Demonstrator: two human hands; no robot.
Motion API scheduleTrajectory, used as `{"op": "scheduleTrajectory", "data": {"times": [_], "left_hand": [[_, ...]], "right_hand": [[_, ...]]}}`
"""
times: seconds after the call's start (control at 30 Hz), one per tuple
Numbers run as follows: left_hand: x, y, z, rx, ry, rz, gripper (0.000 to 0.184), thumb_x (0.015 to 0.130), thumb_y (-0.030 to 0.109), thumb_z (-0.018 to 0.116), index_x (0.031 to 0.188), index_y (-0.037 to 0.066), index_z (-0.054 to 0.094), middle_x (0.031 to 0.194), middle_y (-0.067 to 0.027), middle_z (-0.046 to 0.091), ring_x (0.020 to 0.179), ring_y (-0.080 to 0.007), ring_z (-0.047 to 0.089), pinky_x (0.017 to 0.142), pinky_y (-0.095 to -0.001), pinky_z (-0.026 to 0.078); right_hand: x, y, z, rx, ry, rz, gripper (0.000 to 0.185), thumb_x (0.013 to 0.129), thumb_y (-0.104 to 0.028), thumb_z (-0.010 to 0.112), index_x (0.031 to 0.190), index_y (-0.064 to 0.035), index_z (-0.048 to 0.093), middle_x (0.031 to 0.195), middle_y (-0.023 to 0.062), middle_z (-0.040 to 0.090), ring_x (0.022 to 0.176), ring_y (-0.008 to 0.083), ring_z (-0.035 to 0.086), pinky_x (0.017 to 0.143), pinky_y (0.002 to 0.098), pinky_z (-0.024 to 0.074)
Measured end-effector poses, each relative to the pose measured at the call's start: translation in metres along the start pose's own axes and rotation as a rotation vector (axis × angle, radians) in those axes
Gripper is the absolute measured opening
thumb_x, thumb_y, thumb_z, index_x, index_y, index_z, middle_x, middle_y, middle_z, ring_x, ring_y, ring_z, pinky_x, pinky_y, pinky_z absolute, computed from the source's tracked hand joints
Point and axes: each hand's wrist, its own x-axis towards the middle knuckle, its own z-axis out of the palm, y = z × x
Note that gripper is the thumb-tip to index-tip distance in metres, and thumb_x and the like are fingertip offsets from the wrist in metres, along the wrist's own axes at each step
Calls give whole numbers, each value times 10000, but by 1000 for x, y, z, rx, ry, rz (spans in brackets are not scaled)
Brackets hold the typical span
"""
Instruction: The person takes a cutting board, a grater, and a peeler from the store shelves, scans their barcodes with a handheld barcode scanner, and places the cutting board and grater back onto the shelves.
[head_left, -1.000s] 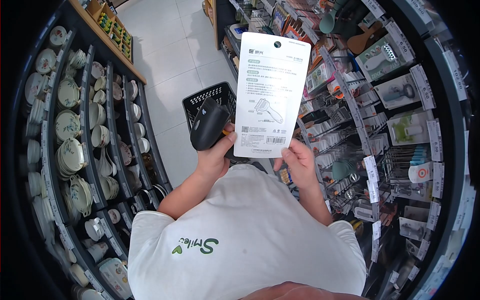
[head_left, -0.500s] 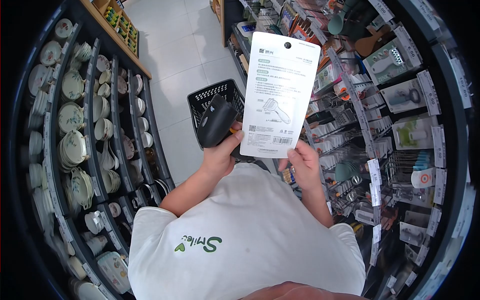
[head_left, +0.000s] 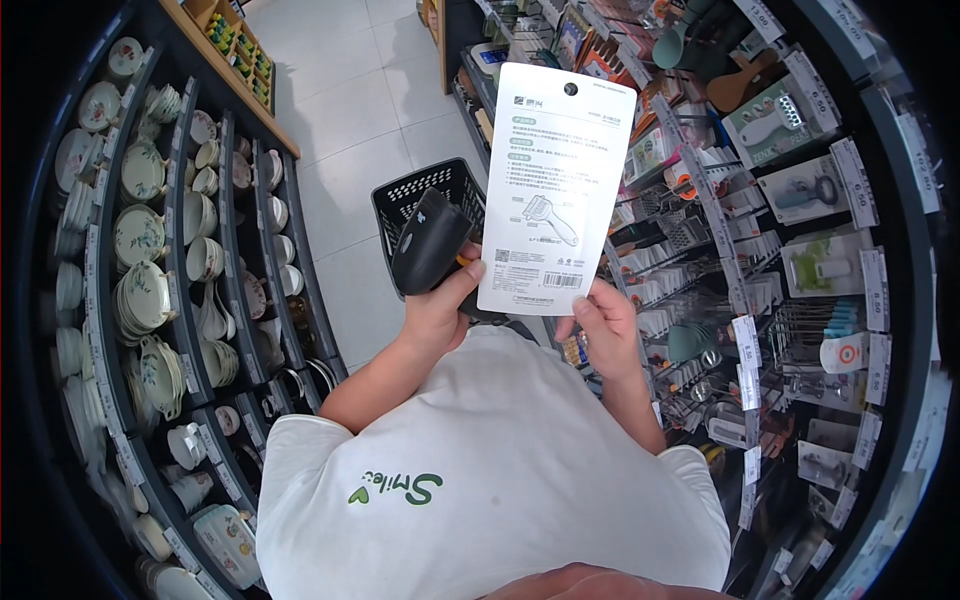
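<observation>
My left hand (head_left: pixel 440 308) is closed around the handle of a black barcode scanner (head_left: pixel 428 243) with a bit of yellow at its trigger. The scanner's head points forward and away from me. My right hand (head_left: pixel 606 326) pinches the lower right corner of a white packaging card (head_left: pixel 555 190), thumb on the near face. Its printed back faces me, with a line drawing of a peeler, small text, a QR code and a barcode; a hang hole is at the top. My left thumb tip lies at the card's left edge; whether it presses on it I cannot tell.
Beyond the scanner a black shopping basket (head_left: pixel 385 190) stands on the tiled floor (head_left: pixel 345 110). Shelves of bowls and plates (head_left: pixel 140 235) line the left side. On the right, a rack of hanging packaged kitchen tools (head_left: pixel 800 190) with price tags runs close to my right arm.
</observation>
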Motion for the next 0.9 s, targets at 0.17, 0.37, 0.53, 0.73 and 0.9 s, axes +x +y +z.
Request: {"op": "scheduleTrajectory", "data": {"times": [0.17, 0.37, 0.53, 0.73, 0.9], "left_hand": [[-1, -1, -3, 4, -2, 0, 190, 827, -56, 564, 994, 35, 556, 1000, -70, 579, 961, -163, 575, 834, -321, 483], [-2, 0, -4, -6, 3, -9, 197, 825, -54, 569, 998, 37, 554, 996, -62, 574, 960, -160, 573, 833, -319, 483], [-3, 1, -3, -1, 0, -2, 193, 823, -52, 570, 994, 37, 553, 996, -63, 573, 956, -160, 578, 830, -319, 486], [-3, 1, -5, -10, -2, -5, 186, 827, -49, 567, 990, 39, 553, 993, -64, 571, 951, -159, 580, 826, -311, 490], [-6, 3, -2, -7, 6, 0, 187, 829, -49, 564, 992, 40, 552, 993, -62, 571, 952, -157, 580, 827, -309, 491]], "right_hand": [[0, 1, 2, 4, 11, -3, 277, 959, -96, 441, 1156, 79, 529, 879, 76, 628, 626, 87, 564, 582, 216, 470], [0, 1, 2, -4, 7, -5, 277, 960, -96, 443, 1156, 79, 530, 865, 72, 625, 625, 84, 561, 582, 214, 467], [-1, 1, 2, 1, -2, -1, 280, 960, -94, 441, 1162, 78, 527, 871, 70, 625, 626, 82, 561, 585, 212, 466], [0, -3, 6, 10, 11, 16, 283, 960, -93, 436, 1171, 75, 521, 880, 66, 625, 636, 83, 562, 589, 213, 465], [-1, -2, 6, 7, -5, 6, 279, 961, -94, 435, 1164, 74, 523, 881, 65, 625, 636, 82, 560, 591, 210, 461]]}}
